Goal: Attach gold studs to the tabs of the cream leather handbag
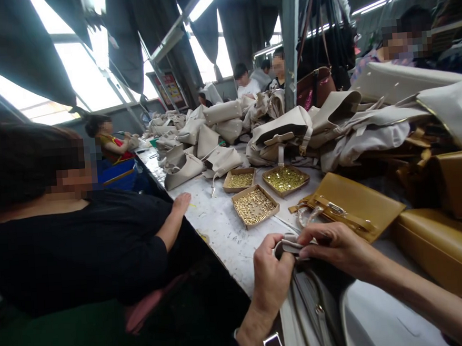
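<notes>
My left hand is closed around a grey strap end of a bag. From the other side my right hand pinches the same strap with thumb and fingers. Below both hands lies the grey handbag, with a zipper pull showing at its opening. Beyond my hands stand a shallow box of small gold studs and two more boxes of small gold-coloured pieces, one smaller box and one wider box. Whether a small fitting sits between my fingers is hidden.
A mustard handbag and a second mustard bag lie to the right. Pale grey bags are heaped along the table. A person in black sits close at left, one hand on the table edge. Several people work farther back.
</notes>
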The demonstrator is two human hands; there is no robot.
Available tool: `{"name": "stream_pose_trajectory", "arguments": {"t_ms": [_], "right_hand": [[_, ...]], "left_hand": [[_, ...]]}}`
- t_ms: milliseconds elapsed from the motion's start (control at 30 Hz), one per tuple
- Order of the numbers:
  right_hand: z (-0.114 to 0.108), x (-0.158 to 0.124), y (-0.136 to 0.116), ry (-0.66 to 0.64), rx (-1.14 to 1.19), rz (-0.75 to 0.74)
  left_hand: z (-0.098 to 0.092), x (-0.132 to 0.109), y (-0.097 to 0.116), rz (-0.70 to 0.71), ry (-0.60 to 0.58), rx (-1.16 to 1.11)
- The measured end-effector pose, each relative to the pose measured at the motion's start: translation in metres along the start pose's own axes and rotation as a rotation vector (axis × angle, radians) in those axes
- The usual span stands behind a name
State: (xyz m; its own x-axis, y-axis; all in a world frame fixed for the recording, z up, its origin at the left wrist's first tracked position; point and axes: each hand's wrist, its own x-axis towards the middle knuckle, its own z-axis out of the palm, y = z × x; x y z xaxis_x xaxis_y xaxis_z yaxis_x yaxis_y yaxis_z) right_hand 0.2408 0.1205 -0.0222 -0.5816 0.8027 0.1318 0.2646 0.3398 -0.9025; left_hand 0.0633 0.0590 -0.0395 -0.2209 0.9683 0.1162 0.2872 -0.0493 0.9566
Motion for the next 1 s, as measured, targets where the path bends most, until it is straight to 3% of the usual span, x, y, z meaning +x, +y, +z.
{"name": "stream_pose_trajectory", "arguments": {"t_ms": [100, 200, 300, 433, 567, 700, 833, 1000], "right_hand": [[0.001, 0.007, 0.002, -0.023, 0.077, 0.069], [0.000, 0.022, 0.005, 0.123, 0.123, 0.116], [-0.004, 0.043, 0.014, 0.243, 0.071, 0.252], [-0.002, 0.067, 0.030, 0.185, 0.113, 0.414], [0.021, 0.084, 0.031, -0.024, 0.164, 0.220], [0.046, 0.111, 0.007, -0.246, 0.121, 0.087], [0.064, 0.152, -0.022, -0.266, 0.022, -0.095], [0.107, 0.184, -0.030, -0.329, -0.149, -0.022]], "left_hand": [[-0.001, -0.002, -0.007, -0.021, 0.026, -0.085], [-0.002, -0.005, -0.012, -0.018, 0.102, -0.128], [-0.005, -0.008, -0.015, -0.008, 0.170, -0.156], [-0.016, -0.011, -0.022, -0.027, 0.179, -0.256], [-0.033, -0.020, -0.030, -0.062, 0.145, -0.393], [-0.049, -0.036, -0.033, -0.050, 0.103, -0.449], [-0.054, -0.044, -0.036, -0.015, 0.084, -0.439], [-0.054, -0.046, -0.039, -0.048, 0.105, -0.436]]}}
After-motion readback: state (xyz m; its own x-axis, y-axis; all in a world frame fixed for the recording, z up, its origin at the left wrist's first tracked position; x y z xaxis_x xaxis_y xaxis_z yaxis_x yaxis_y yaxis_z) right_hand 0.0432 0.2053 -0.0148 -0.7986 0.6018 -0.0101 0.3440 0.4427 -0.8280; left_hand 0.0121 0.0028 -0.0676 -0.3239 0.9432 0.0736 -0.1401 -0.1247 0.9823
